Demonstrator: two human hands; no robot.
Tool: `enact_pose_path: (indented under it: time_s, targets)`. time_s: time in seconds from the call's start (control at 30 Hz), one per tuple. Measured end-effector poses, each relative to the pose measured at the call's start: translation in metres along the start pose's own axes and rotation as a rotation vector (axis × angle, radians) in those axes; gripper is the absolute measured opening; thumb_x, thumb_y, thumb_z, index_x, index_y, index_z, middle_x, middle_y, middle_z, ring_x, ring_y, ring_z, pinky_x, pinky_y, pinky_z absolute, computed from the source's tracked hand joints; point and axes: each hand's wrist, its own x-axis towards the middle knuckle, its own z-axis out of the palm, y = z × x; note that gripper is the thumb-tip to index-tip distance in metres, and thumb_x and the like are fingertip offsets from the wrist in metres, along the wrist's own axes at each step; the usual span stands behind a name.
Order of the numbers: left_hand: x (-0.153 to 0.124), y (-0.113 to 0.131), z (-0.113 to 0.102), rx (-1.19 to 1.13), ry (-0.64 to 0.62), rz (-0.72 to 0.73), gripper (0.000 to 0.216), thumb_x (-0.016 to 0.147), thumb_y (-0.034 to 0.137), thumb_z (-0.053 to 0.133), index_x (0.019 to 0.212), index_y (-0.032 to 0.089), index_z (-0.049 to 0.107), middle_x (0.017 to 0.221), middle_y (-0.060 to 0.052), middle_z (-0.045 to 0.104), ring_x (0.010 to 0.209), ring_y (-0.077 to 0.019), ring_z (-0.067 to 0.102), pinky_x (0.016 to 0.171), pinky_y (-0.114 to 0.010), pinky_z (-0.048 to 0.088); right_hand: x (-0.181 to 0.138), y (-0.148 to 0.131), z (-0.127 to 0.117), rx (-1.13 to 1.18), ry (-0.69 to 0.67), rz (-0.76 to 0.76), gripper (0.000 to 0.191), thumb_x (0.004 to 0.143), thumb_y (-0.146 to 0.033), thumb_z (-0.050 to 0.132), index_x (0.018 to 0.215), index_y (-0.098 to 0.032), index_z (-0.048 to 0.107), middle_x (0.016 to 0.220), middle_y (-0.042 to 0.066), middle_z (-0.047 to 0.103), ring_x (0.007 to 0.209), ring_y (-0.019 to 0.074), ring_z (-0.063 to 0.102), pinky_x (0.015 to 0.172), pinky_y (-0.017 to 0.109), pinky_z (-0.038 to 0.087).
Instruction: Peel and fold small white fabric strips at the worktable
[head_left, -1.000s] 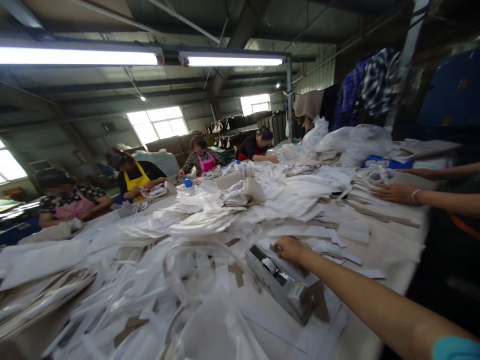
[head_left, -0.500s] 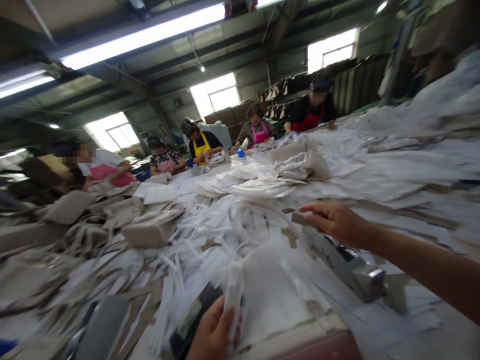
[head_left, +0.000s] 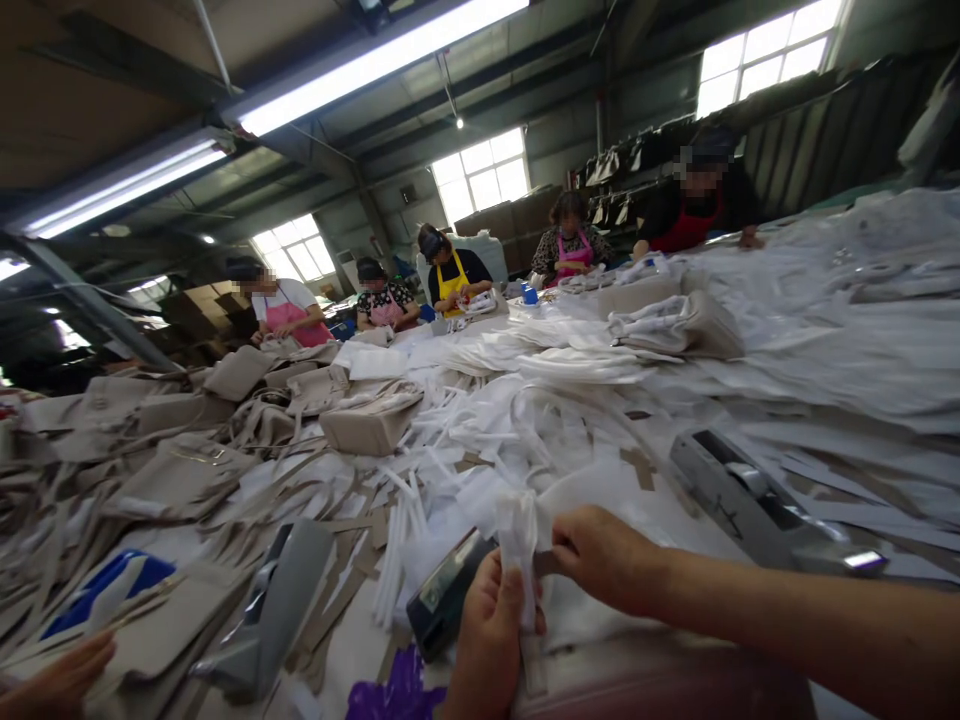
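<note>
My left hand (head_left: 487, 620) is closed around an upright band wrapped in white foam (head_left: 519, 545), which rises above the fingers. At its right side my right hand (head_left: 600, 555) pinches a short brown tape strip (head_left: 546, 563) against the wrapping. Below both hands lies a pale bag (head_left: 600, 630) partly covered by white sheet, with a dull pink lower edge. A dark box-like device with a window (head_left: 446, 590) sits just left of my left hand. To the right stands a grey tape dispenser (head_left: 757, 500).
Another grey dispenser (head_left: 262, 610) stands at the left, near a co-worker's hand (head_left: 75, 670) and a blue dispenser (head_left: 109, 590). Purple plastic (head_left: 394, 690) lies in front. Beige bags (head_left: 367, 420), straps and white foam sheets (head_left: 862, 350) cover the table. Several people work across it.
My right hand has come left from the grey dispenser, bringing the tape strip to the foam-wrapped band. The view has swung left, and a co-worker's hand now shows at lower left.
</note>
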Motion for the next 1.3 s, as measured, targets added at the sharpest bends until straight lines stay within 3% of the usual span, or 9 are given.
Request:
enact_pose_path:
  time_s: [0.3,0.5,0.7,0.8,0.97,1.07,1.17,1.23,1.3]
  targets:
    - [-0.006,0.008,0.004,0.048,0.070,0.016,0.057,0.091,0.066,0.056,0.113,0.014,0.059,0.075,0.001,0.059,0.057,-0.0095,0.054,0.055,-0.022,0.038,0.006,0.001,0.002,-0.008,0.050,0.022,0.018,0.083,-0.012,0.058,0.070,-0.013,0.070,0.070,0.004,0.070,0.067,0.0151,0.059,0.056,0.023,0.029]
    - [-0.006,0.008,0.006,0.047,0.087,0.002,0.060,0.088,0.069,0.058,0.114,0.015,0.061,0.074,0.000,0.060,0.056,-0.0100,0.053,0.053,-0.022,0.038,0.005,-0.001,0.006,0.111,-0.059,0.113,0.018,0.079,-0.011,0.056,0.069,-0.013,0.071,0.058,0.001,0.065,0.055,0.0122,0.056,0.050,0.022,0.029]
    - [-0.007,0.010,0.006,0.090,0.096,0.009,0.057,0.090,0.066,0.057,0.113,0.014,0.062,0.072,0.001,0.058,0.056,-0.0110,0.055,0.055,-0.022,0.040,0.002,-0.007,0.003,-0.190,-0.063,0.034,0.020,0.084,-0.015,0.059,0.081,-0.014,0.078,0.078,0.012,0.075,0.070,0.0215,0.067,0.055,0.026,0.030]
    - [-0.008,0.011,0.007,0.096,0.107,0.009,0.057,0.090,0.066,0.058,0.111,0.014,0.064,0.072,0.000,0.058,0.057,-0.0113,0.055,0.055,-0.022,0.041,0.003,-0.012,0.001,-0.227,-0.056,0.006,0.022,0.086,-0.016,0.058,0.085,-0.013,0.079,0.087,0.016,0.076,0.079,0.0260,0.070,0.059,0.028,0.033]
    - [-0.007,0.010,0.008,0.097,0.131,0.011,0.057,0.090,0.066,0.057,0.112,0.014,0.065,0.069,0.001,0.056,0.057,-0.0114,0.055,0.055,-0.021,0.041,0.009,-0.013,0.008,0.177,-0.040,-0.030,0.017,0.079,-0.014,0.060,0.070,-0.014,0.074,0.068,0.005,0.070,0.064,0.0157,0.062,0.055,0.023,0.035]
    - [-0.007,0.010,0.009,0.104,0.148,0.016,0.058,0.089,0.067,0.059,0.114,0.014,0.065,0.071,0.000,0.059,0.056,-0.0110,0.056,0.055,-0.021,0.042,0.014,-0.006,0.020,0.483,-0.101,0.126,0.016,0.076,-0.011,0.057,0.065,-0.015,0.068,0.052,-0.001,0.058,0.046,0.0098,0.048,0.044,0.021,0.031]
    - [-0.008,0.010,0.010,0.113,0.156,0.028,0.063,0.087,0.067,0.061,0.120,0.013,0.064,0.073,-0.002,0.062,0.056,-0.0108,0.055,0.054,-0.021,0.044,0.016,0.000,0.030,0.762,-0.168,0.287,0.013,0.078,-0.020,0.061,0.066,-0.015,0.064,0.048,-0.003,0.052,0.037,0.0076,0.036,0.037,0.021,0.022]
    - [-0.009,0.010,0.011,0.119,0.159,0.023,0.072,0.086,0.069,0.062,0.130,0.012,0.059,0.077,-0.004,0.066,0.056,-0.0112,0.055,0.054,-0.022,0.046,0.014,0.001,0.030,0.861,-0.205,0.293,0.019,0.076,-0.031,0.068,0.066,-0.015,0.064,0.049,-0.003,0.052,0.037,0.0065,0.033,0.037,0.021,0.018]
    - [-0.010,0.008,0.010,0.125,0.159,0.014,0.087,0.085,0.070,0.062,0.146,0.011,0.044,0.081,-0.005,0.068,0.056,-0.0123,0.057,0.054,-0.024,0.048,0.008,-0.001,0.026,0.945,-0.283,0.245,0.025,0.073,-0.038,0.072,0.067,-0.014,0.065,0.052,-0.002,0.055,0.041,0.0072,0.040,0.039,0.020,0.025]
